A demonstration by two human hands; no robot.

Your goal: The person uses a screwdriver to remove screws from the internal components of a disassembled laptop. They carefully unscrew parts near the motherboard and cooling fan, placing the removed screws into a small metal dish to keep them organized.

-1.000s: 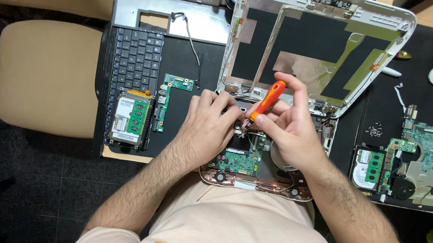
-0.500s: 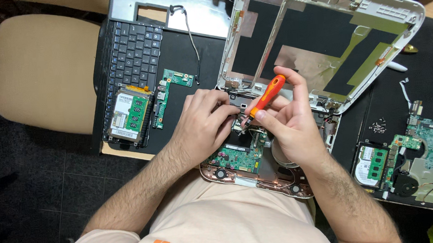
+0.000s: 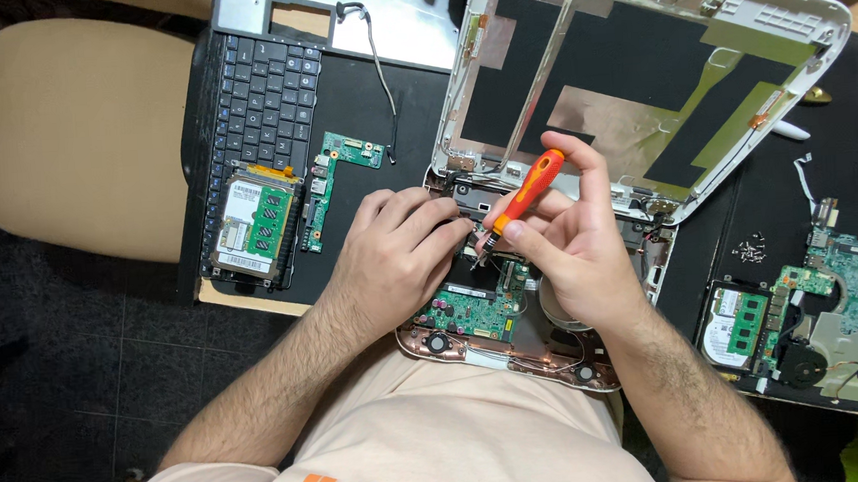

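1. Right hand [image 3: 574, 252] over the open laptop base [image 3: 515, 345], fingers clamped on a screwdriver [image 3: 525, 193] with an orange handle.
2. Screwdriver tilted, handle up toward the lid, tip down at the base's upper edge, just beside the left fingertips.
3. Left hand [image 3: 395, 258] flat on the base, fingers together and curled, pressing on the dark part near the hinge; nothing seen gripped.
4. Green board [image 3: 473, 313] bare inside the base, just below both hands.
5. Base resting at the tabletop [image 3: 361, 106] edge, against the person's lap.
6. Lid [image 3: 638, 79], white-rimmed and stripped of its screen, lying open above the base, foil and black sheets showing inside.
7. Keyboard [image 3: 262, 102] well left of the base, a drive [image 3: 254, 227] with a green memory stick on top lying on its lower end.
8. Small L-shaped green board [image 3: 331, 182] between keyboard and base.
9. Second drive [image 3: 737, 321] and a larger board with a fan [image 3: 835, 301] right of the base.
10. Beige chair [image 3: 75, 134] far left of the base, beyond the tabletop.
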